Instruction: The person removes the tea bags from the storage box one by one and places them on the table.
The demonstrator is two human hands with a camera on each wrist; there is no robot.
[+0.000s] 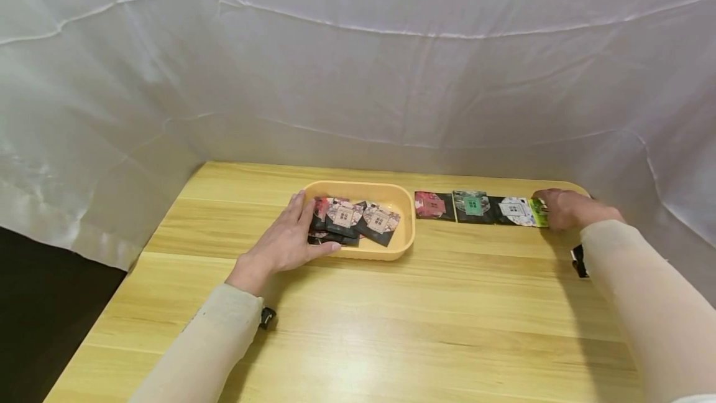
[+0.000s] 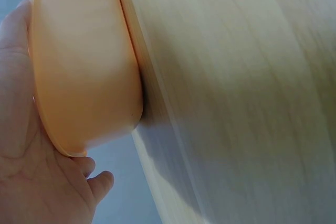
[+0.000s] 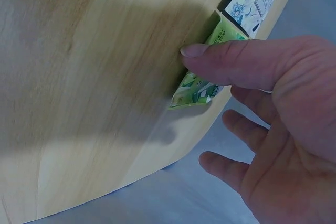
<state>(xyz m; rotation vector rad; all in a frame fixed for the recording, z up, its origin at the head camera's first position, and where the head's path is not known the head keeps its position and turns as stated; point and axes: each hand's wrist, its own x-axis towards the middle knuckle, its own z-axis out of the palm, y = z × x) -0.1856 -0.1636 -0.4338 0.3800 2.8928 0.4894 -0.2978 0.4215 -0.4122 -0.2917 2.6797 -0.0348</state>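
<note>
- right hand [image 1: 570, 209] at the far right, thumb over a bright green sachet [image 3: 202, 92]; it's a narrow pinch by the look of it, though the fingertips opposite are hidden, with the other fingers spread beyond!
- that sachet lies near the rounded far corner of the wooden table [image 1: 380, 322], its end up against the white-and-blue sachet [image 1: 513, 210]; touching or overlapping, i cannot tell.
- along the row to the left: the green-labelled black sachet [image 1: 472, 207], then the red-and-black sachet [image 1: 429, 205], right beside the tray.
- left hand [image 1: 288, 235] spread wide round the left end of the yellow plastic tray [image 1: 410, 229], thumb along the near rim, fingers at the far side.
- inside, a loose heap of dark floral sachets [image 1: 379, 221], overlapping, mostly piled left.
- danger spots: a sideways push from that thumb could jam the white-and-blue one and skew the row; a slip outward could send the green one over the edge.
- and a shove from the left hand could drive the tray into the red-and-black one.
</note>
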